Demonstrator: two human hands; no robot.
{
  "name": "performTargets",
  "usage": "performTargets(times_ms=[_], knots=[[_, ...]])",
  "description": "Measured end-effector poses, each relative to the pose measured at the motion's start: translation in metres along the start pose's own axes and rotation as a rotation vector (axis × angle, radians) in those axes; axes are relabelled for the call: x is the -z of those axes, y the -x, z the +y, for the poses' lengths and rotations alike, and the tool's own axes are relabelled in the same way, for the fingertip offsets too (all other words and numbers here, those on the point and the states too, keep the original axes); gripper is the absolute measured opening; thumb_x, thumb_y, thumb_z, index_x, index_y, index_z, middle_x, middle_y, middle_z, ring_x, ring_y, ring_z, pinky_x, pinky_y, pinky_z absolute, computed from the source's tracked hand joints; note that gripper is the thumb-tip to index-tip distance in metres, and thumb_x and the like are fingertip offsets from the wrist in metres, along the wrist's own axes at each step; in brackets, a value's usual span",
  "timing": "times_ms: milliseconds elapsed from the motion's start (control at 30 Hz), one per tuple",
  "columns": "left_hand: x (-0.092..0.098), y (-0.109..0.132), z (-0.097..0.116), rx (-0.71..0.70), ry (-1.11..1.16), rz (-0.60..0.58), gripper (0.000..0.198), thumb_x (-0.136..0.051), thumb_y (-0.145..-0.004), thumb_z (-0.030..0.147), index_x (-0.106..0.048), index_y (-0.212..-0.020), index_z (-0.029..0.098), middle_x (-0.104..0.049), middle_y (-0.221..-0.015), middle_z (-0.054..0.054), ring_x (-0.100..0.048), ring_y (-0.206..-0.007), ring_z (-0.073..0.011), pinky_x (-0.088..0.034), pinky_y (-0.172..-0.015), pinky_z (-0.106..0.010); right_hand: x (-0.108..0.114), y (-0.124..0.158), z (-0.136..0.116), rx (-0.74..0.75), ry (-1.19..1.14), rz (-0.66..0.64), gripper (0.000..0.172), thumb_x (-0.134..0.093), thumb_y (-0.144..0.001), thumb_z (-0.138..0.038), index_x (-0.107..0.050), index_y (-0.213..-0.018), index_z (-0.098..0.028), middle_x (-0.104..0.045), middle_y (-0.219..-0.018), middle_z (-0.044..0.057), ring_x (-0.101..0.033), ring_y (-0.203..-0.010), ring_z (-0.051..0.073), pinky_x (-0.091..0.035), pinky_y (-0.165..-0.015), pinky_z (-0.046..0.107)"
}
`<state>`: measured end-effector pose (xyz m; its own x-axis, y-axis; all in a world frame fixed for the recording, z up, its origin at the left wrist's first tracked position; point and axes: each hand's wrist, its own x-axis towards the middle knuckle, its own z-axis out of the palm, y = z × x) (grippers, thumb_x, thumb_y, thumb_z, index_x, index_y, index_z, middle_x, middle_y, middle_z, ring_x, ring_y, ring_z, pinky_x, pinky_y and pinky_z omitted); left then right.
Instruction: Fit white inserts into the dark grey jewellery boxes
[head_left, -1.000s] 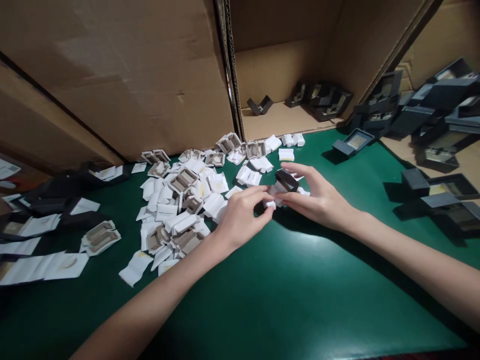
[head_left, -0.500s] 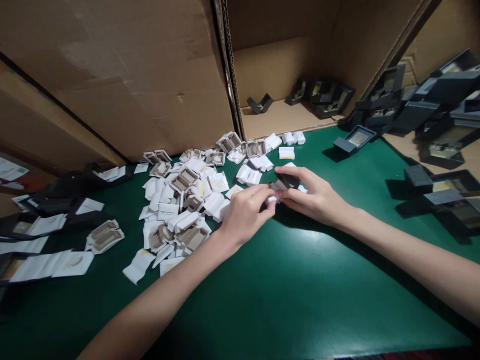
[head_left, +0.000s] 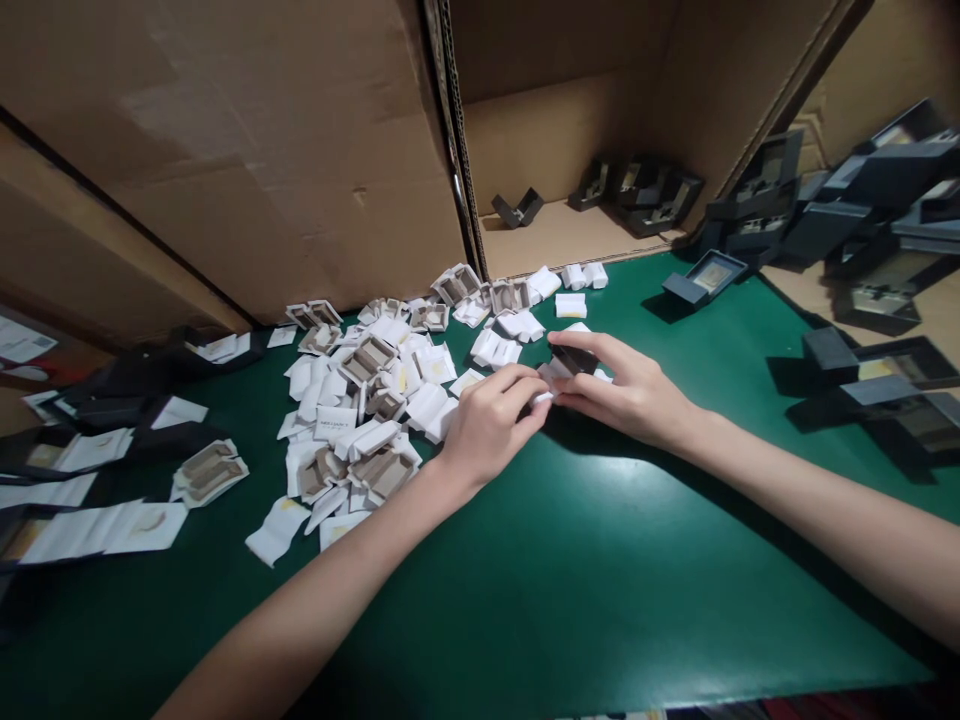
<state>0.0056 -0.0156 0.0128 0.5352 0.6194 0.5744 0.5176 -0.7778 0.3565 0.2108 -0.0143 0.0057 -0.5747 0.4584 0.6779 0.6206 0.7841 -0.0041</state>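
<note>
Near the middle of the green table [head_left: 600, 570], my right hand [head_left: 619, 385] is closed round a small dark box [head_left: 576, 358]. Its thumb and fingers grip the box's sides and hide much of it. My left hand [head_left: 491, 420] meets it from the left, with fingertips pinched on a white insert [head_left: 551, 372] at the box's left side. How far the insert sits inside the box is hidden by the fingers. A heap of white paper inserts [head_left: 375, 470], some with brown hollows, lies to the left of my hands.
Dark boxes holding white inserts [head_left: 105, 535] lie at the left. Open dark boxes [head_left: 814, 235] are piled at the right, one alone [head_left: 705, 280]. Cardboard boxes [head_left: 300, 150] stand behind, one with several dark boxes [head_left: 660, 195] inside.
Both hands keep almost the same place and grip. The white insert between them has shifted slightly, and the view has turned a little, moving the right-hand boxes slightly left.
</note>
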Motion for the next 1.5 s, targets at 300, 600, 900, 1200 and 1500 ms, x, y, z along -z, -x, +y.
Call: performTargets(times_ms=[300,600,900,1200,1500], knots=[[-0.004,0.003,-0.002,-0.047,-0.056,0.002,0.012,-0.050,-0.090,0.017,-0.061,-0.095,0.016,-0.066,-0.096,-0.006,-0.065,-0.087,-0.0157,-0.053,-0.076,-0.026,-0.006,0.002,-0.003,-0.040,0.025,0.020,0.003,-0.056,-0.087,-0.021,-0.059,-0.085,-0.020,-0.057,-0.126,0.015,-0.058,-0.110,0.026,-0.057,-0.081,0.041],[-0.005,0.005,-0.004,-0.080,-0.106,-0.019,0.013,-0.053,-0.091,0.023,-0.058,-0.081,0.016,-0.065,-0.095,-0.005,-0.064,-0.082,-0.0149,-0.051,-0.074,-0.027,-0.002,0.008,-0.001,-0.048,-0.111,-0.012,0.007,-0.058,-0.085,-0.016,-0.063,-0.087,-0.021,-0.047,-0.140,0.011,-0.054,-0.119,0.027,-0.054,-0.087,0.042],[0.007,0.000,0.010,-0.067,-0.124,-0.148,0.018,-0.051,-0.092,0.017,-0.062,-0.105,0.018,-0.066,-0.103,-0.006,-0.062,-0.094,-0.0178,-0.053,-0.080,-0.030,-0.006,0.009,0.010,-0.189,-0.083,0.104,0.010,-0.064,-0.081,-0.017,-0.067,-0.089,-0.022,-0.052,-0.135,0.010,-0.045,-0.128,0.031,-0.044,-0.098,0.053],[0.002,-0.003,0.008,-0.058,-0.160,-0.098,0.015,-0.052,-0.091,0.019,-0.065,-0.098,0.016,-0.062,-0.092,-0.008,-0.058,-0.089,-0.0191,-0.053,-0.076,-0.033,-0.003,0.010,0.007,-0.279,-0.317,-0.026,0.021,-0.055,-0.088,-0.029,-0.065,-0.105,-0.021,-0.058,-0.118,0.012,-0.058,-0.108,0.025,-0.052,-0.088,0.042],[-0.004,0.000,0.002,-0.069,-0.073,-0.035,0.015,-0.050,-0.092,0.019,-0.064,-0.096,0.016,-0.055,-0.123,-0.013,-0.056,-0.111,-0.0214,-0.051,-0.093,-0.038,0.001,0.007,0.001,-0.305,-0.432,-0.118,0.021,-0.058,-0.087,-0.032,-0.060,-0.106,-0.023,-0.050,-0.125,0.011,-0.054,-0.114,0.024,-0.050,-0.093,0.040]])
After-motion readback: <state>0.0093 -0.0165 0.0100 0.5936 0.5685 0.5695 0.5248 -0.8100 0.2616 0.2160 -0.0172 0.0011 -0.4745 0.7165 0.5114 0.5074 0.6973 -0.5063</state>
